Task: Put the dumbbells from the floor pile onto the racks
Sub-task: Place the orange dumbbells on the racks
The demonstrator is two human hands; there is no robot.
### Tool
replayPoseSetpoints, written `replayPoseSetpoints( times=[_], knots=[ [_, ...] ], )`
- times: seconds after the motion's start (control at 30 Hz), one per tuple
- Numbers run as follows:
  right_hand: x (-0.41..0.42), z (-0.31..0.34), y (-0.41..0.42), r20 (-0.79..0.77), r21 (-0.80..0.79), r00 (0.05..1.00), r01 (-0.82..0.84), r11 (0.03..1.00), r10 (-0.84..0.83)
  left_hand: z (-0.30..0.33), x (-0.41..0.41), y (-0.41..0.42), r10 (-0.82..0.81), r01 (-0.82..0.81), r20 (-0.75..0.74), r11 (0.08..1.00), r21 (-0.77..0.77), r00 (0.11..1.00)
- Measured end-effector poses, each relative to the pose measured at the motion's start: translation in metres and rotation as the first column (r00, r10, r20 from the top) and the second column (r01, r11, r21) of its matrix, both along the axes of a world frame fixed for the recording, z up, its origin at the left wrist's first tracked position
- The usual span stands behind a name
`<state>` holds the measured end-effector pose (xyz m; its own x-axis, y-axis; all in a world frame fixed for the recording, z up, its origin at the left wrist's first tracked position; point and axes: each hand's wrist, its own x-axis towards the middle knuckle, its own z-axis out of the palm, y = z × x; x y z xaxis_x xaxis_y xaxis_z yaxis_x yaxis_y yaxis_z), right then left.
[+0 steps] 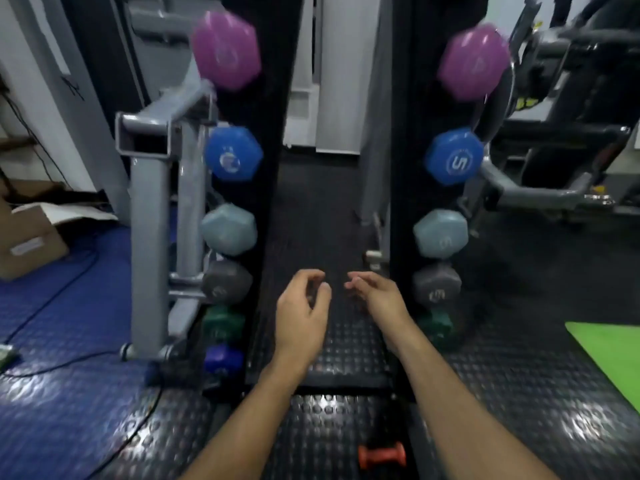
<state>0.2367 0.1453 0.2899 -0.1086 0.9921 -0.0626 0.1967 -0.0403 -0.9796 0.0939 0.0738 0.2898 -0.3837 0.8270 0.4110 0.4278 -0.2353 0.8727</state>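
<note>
Both racks are seen largely filled. One orange dumbbell [381, 455] is left on the floor [519, 393] between the forearms. Left hand [302, 315] and right hand [377, 294] are loosely curled, grasping nothing. It could be trodden on or overlooked, lying low in view.

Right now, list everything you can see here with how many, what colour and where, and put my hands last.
Left rack: one, black, upright left of centre.
Right rack: one, black, upright right of centre.
Dumbbells on left rack: six, top to bottom purple, blue, pale blue-grey, grey, green, dark blue.
Dumbbells on right rack: five seen, purple, blue, pale blue-grey, grey, green.
Orange dumbbell: one, on the floor between the forearms.
Grey frame: one, left of the left rack.
Cardboard box: one, brown, far left.
Green mat: one, right edge.
Hands: left hand and right hand, between the racks, fingers loosely curled, holding nothing.
</note>
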Motion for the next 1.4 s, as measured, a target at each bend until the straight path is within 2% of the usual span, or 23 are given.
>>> replayPoseSetpoints(
  times=[0.07,0.13,0.23,0.43,0.53,0.63,0.7,0.8,0.93,1.0,1.13,1.27,1.4],
  knots=[
    [0.015,-0.059,-0.003,0.078,-0.142,0.997,0.011,0.99,0.0,-0.056,0.009,0.001,0.012,0.016,0.109,0.968,-0.249,0.994],
    [0.035,-0.119,-0.005,0.107,-0.284,0.994,0.041,0.958,-0.011,-0.102,0.017,-0.002,0.056,0.038,0.213,0.91,-0.412,0.975],
    [0.066,-0.197,-0.006,0.217,-0.414,0.976,0.117,0.903,-0.027,-0.155,0.022,-0.005,0.059,0.113,0.274,0.814,-0.57,0.96],
    [0.106,-0.281,-0.018,0.413,-0.513,0.91,0.26,0.818,-0.03,-0.245,0.028,-0.008,0.119,0.168,0.298,0.605,-0.778,0.947],
    [0.119,-0.314,-0.021,0.499,-0.524,0.866,0.303,0.796,-0.001,-0.296,0.039,-0.008,0.149,0.253,0.377,0.514,-0.819,0.914],
    [0.123,-0.339,-0.026,0.553,-0.533,0.831,0.296,0.793,0.062,-0.36,0.053,-0.003,0.218,0.317,0.455,0.465,-0.826,0.863],
    [0.125,-0.354,-0.032,0.538,-0.572,0.839,0.294,0.766,0.08,-0.362,0.07,-0.003,0.252,0.349,0.485,0.436,-0.829,0.837],
    [0.125,-0.365,-0.042,0.59,-0.543,0.807,0.368,0.755,0.032,-0.353,0.093,-0.003,0.263,0.409,0.53,0.4,-0.82,0.806],
    [0.121,-0.374,-0.04,0.55,-0.537,0.835,0.378,0.754,-0.026,-0.345,0.118,-0.008,0.326,0.457,0.569,0.362,-0.813,0.755],
    [0.121,-0.379,-0.037,0.538,-0.546,0.842,0.379,0.747,-0.033,-0.329,0.125,-0.012,0.347,0.455,0.569,0.359,-0.815,0.746],
    [0.125,-0.396,-0.032,0.518,-0.572,0.855,0.376,0.729,-0.034,-0.337,0.122,-0.005,0.398,0.429,0.562,0.377,-0.821,0.725],
    [0.139,-0.454,-0.021,0.526,-0.587,0.85,0.377,0.717,-0.016,-0.36,0.114,-0.005,0.464,0.405,0.563,0.401,-0.822,0.683],
    [0.121,-0.404,-0.036,0.517,-0.589,0.856,0.371,0.718,-0.018,-0.368,0.108,-0.006,0.483,0.403,0.566,0.404,-0.821,0.668]
  ],
)
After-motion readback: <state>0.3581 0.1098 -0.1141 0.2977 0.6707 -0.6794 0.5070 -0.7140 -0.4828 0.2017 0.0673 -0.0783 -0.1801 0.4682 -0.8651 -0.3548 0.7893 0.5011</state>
